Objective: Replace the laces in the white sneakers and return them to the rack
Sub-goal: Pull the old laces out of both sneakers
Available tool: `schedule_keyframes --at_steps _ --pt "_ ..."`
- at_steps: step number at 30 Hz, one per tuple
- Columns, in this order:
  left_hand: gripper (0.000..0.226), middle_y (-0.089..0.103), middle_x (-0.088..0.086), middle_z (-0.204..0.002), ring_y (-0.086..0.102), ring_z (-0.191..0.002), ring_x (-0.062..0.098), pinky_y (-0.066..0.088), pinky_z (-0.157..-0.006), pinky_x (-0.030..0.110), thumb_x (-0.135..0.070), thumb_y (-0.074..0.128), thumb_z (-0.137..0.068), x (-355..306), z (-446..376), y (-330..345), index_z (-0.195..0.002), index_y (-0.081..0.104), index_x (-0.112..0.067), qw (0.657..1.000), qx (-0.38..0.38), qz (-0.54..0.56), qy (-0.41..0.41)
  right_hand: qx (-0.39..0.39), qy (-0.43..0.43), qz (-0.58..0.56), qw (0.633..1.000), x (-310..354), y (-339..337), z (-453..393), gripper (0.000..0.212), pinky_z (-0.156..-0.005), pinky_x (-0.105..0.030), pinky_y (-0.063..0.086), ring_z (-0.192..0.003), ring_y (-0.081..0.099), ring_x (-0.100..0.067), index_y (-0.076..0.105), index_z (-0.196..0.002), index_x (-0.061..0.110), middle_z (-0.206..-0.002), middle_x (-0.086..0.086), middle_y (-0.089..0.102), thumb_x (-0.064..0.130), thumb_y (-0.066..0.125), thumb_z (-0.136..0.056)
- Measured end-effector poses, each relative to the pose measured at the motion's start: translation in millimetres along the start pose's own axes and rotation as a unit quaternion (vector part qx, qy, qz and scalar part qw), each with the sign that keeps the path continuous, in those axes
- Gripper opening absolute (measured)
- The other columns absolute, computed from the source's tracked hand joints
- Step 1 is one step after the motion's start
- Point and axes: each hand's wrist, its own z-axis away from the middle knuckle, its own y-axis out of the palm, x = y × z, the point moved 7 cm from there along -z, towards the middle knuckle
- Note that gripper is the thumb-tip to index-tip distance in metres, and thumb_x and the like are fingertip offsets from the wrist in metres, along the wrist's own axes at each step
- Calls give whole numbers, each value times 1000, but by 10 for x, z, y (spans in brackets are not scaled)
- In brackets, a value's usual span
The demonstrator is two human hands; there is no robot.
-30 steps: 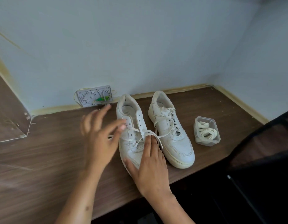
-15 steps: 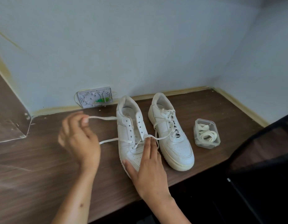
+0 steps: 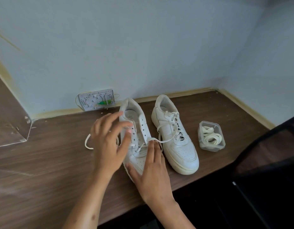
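Two white sneakers stand side by side on the wooden table (image 3: 44, 162), toes toward me. The left sneaker (image 3: 136, 123) has most of its eyelets bare; its loose lace (image 3: 88, 142) trails onto the table to the left. My left hand (image 3: 108, 142) hovers over that sneaker's left side with fingers spread, blurred, holding nothing. My right hand (image 3: 151, 171) lies flat on the left sneaker's toe, fingers straight, fingertips at a lace strand. The right sneaker (image 3: 176, 142) is still laced. A clear plastic tub (image 3: 211, 136) with cream laces sits to its right.
A small white plastic board (image 3: 96, 101) with green parts leans against the back wall. Walls close the table at the back and right. A dark chair (image 3: 266, 162) stands at the lower right past the table's front edge.
My left hand let go of the lace it had pulled out to the left and swung back over the left sneaker. The lace now lies on the table. My right hand stayed on the toe.
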Motion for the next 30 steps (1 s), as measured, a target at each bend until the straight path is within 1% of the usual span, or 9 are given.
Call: schedule_keyframes --at_steps 2,5,12,15,18,20,23,26,30 --pt "29 59 -4 -134 46 -126 29 28 -109 52 -42 54 -92 -98 66 169 -86 77 -25 995 69 -67 38 -13 -12 10 1000 10 0 -4 93 -122 -31 11 -150 11 -23 2 -156 10 -162 -12 9 68 38 -93" --pt "36 50 -6 -145 37 -134 30 18 -115 58 -48 46 -92 -121 191 374 -90 78 -30 985 147 -89 26 -8 -23 17 1000 12 21 -12 92 -118 -26 0 -151 6 -21 -1 -155 8 -163 -12 6 64 39 -94" --pt "6 39 -19 -148 21 -141 24 10 -117 60 -35 77 -81 31 179 434 -78 76 -40 987 151 46 -42 -7 -8 2 1000 12 -5 4 91 -117 -25 3 -150 7 -22 -1 -155 10 -163 -11 5 64 39 -94" --pt "13 42 -18 -147 25 -138 15 13 -118 34 -49 66 -78 46 102 246 -76 74 -40 979 132 145 -64 -3 3 -4 1000 -2 -27 8 94 -121 -31 13 -149 10 -23 -2 -155 13 -162 -11 7 70 36 -92" --pt "23 58 -13 -133 36 -128 12 18 -104 10 -40 56 -69 174 65 29 -53 69 -29 950 105 259 -137 6 7 -3 1000 5 -15 7 95 -121 -33 13 -148 11 -25 -5 -155 13 -162 -11 7 70 38 -92" --pt "26 62 -20 -122 40 -118 17 25 -103 21 -37 49 -69 249 80 1 -46 61 -32 963 85 201 -157 6 8 -7 1000 5 -17 -3 95 -121 -33 14 -148 12 -25 -5 -155 14 -162 -11 7 69 39 -91" --pt "23 61 -23 -118 44 -109 19 34 -99 50 -41 54 -77 162 67 -21 -61 69 -32 996 36 14 -81 9 8 -5 1000 4 -16 -6 96 -122 -32 13 -149 9 -23 -7 -154 15 -162 -9 4 71 37 -91" --pt "21 62 -9 -127 47 -116 28 30 -106 54 -47 63 -83 2 66 68 -83 78 -33 996 53 -69 -6 7 7 -3 1000 1 -6 -11 95 -121 -30 11 -149 8 -22 -7 -154 15 -163 -9 2 72 36 -91" --pt "36 52 -4 -143 38 -128 30 18 -114 61 -51 46 -90 -49 192 377 -90 78 -34 984 149 -100 -1 7 -3 9 1000 -12 25 -27 93 -115 -23 0 -150 4 -19 -8 -155 13 -163 -9 2 66 38 -93"
